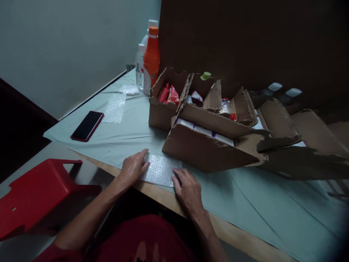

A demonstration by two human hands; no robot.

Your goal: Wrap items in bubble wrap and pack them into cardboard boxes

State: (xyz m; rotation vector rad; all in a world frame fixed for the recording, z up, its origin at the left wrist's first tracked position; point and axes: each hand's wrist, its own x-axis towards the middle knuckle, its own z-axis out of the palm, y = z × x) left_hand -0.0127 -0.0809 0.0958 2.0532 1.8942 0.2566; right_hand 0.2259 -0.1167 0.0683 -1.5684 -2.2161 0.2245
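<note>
A flat sheet of bubble wrap (160,169) lies on the table near its front edge, between my two hands. My left hand (133,166) rests at the sheet's left edge, index finger stretched out and thumb apart from it. At the right edge is my right hand (188,187), its fingers bent a little and the thumb apart from the index finger, touching the sheet's border. Neither hand is closed around anything. Just beyond the sheet stands a cardboard box (207,153) with white packs having purple edges inside.
Several cardboard bins (163,114) holding red packets and bottles line the table's back. An orange bottle (152,54) and a clear bottle (139,65) stand behind. Left are a phone (87,126), more bubble wrap (115,108) and a red stool (40,193). A green cloth (234,203) covers the table.
</note>
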